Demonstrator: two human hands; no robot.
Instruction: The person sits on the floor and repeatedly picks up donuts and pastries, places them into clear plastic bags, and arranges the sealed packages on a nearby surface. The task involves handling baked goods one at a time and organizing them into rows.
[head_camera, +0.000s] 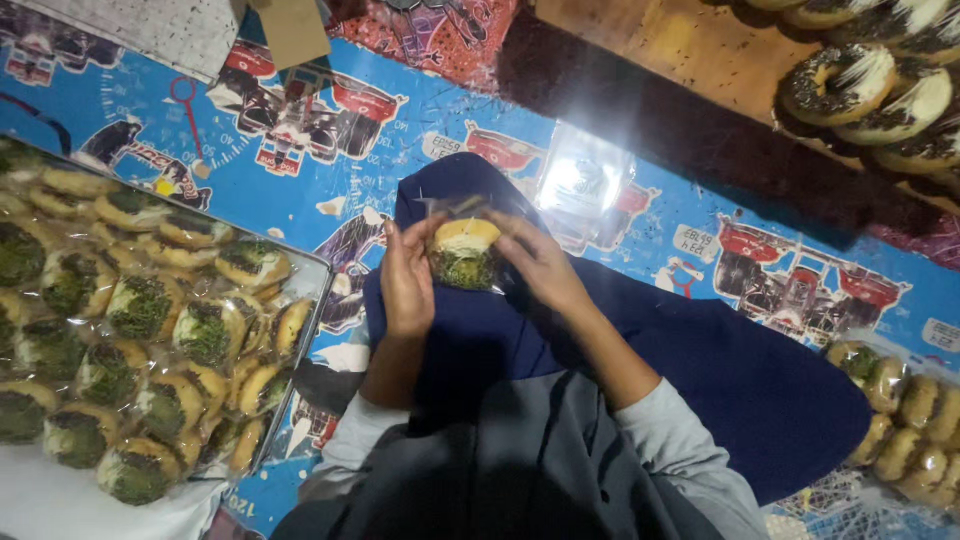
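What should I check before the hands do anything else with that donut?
1. Both hands on the donut: the left hand and right hand hold the green-topped donut between them: ok.
2. Donut inside a clear wrapper: plastic shows around it: ok.
3. Wrapper closed at the top: cannot tell, too dim.
4. Donut over the lap, not the floor: it sits above the dark blue cloth: ok.
5. Room on the tray of wrapped donuts: it looks full: not ok.
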